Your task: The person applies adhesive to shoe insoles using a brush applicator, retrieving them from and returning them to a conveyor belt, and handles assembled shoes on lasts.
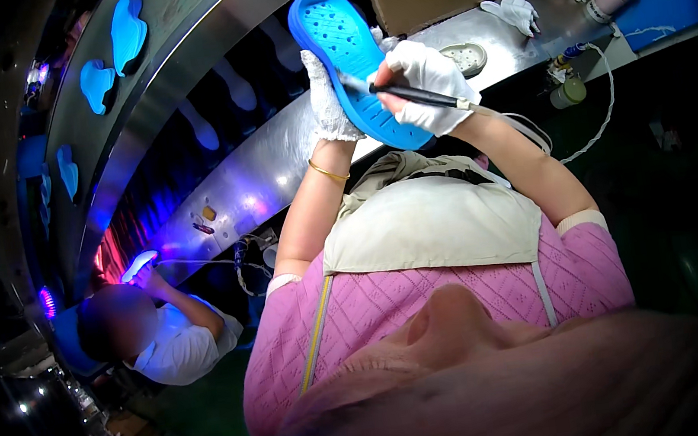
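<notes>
My left hand (328,103), in a white knit glove, grips a blue shoe sole (356,50) by its left edge, its holed side facing up. The sole is tilted above the metal ledge, its far end pointing up and left. Between the fingers of my right hand (427,69) is a brush (426,97) with a black handle and a thin hose trailing from its back end. Its pale bristles meet the sole near the left rim. The right glove leaves the thumb and a fingertip bare. Part of the sole's right side is hidden behind this hand.
Blue soles (129,34) lie on a curved conveyor (167,9) at left. Beyond my right hand, a grey sole (466,57) and white cloth (511,15) rest on the metal ledge (270,140). A jar (567,95) hangs lower right. At left, a co-worker's hand (147,278) holds a glowing sole.
</notes>
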{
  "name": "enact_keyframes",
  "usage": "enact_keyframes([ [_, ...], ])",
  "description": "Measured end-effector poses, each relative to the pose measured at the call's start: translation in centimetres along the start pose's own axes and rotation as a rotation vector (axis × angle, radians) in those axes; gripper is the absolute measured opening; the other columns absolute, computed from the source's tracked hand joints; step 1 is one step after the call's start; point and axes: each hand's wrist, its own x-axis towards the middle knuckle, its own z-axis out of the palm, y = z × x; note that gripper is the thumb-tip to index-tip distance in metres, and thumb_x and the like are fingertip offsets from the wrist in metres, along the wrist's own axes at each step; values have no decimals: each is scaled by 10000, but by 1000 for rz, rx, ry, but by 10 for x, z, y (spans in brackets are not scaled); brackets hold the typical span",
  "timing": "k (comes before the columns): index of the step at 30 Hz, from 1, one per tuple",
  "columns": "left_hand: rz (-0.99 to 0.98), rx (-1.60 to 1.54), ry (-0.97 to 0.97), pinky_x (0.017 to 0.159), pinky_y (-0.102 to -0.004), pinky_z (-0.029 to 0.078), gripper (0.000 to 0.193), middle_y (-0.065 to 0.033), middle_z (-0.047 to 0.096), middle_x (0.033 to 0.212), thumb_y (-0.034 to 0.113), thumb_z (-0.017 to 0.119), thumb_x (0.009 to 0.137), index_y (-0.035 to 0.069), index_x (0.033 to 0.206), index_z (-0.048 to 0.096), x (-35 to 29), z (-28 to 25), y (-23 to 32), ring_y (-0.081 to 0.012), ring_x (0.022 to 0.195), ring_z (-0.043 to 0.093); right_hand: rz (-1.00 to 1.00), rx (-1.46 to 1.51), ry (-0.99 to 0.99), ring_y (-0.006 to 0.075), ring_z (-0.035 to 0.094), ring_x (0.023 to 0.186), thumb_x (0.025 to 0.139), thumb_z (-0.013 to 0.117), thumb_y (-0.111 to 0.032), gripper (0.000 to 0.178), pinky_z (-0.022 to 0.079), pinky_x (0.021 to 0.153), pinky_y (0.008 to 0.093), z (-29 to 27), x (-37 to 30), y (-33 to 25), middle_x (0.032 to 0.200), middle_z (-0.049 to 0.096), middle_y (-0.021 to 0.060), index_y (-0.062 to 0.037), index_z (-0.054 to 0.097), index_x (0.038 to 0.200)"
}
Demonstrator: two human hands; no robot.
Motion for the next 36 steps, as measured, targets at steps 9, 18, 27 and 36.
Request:
enact_keyframes([
  [9,42,-36,5,1018,-492,417,879,-178,489,1339,718,436,834,66,1416,341,3,-14,15,-352,1196,502,221,-74,-160,199,620,726,713,737,-50,179,506,693,300,-8,-14,-13,803,624,88,-45,645,867],
  [18,-26,-136,-98,985,-522,440,810,-219,511,1302,666,504,835,74,1378,401,4,-23,35,-383,1165,518,504,308,-221,118,608,685,771,702,-7,128,494,642,251,-1,-18,-22,773,630,56,-30,647,885],
  [27,89,93,-36,1069,-487,355,1057,-204,372,1433,841,357,748,67,1461,259,-30,27,9,-383,1253,435,259,308,40,116,626,749,824,684,-23,131,514,702,248,-17,-9,-5,898,656,73,-22,622,939],
  [36,277,-12,-88,1074,-538,327,946,-212,364,1439,751,431,801,101,1468,262,-17,17,15,-413,1301,377,442,425,38,112,620,758,824,679,-25,131,503,674,233,0,-20,-3,871,647,73,-11,623,941],
])
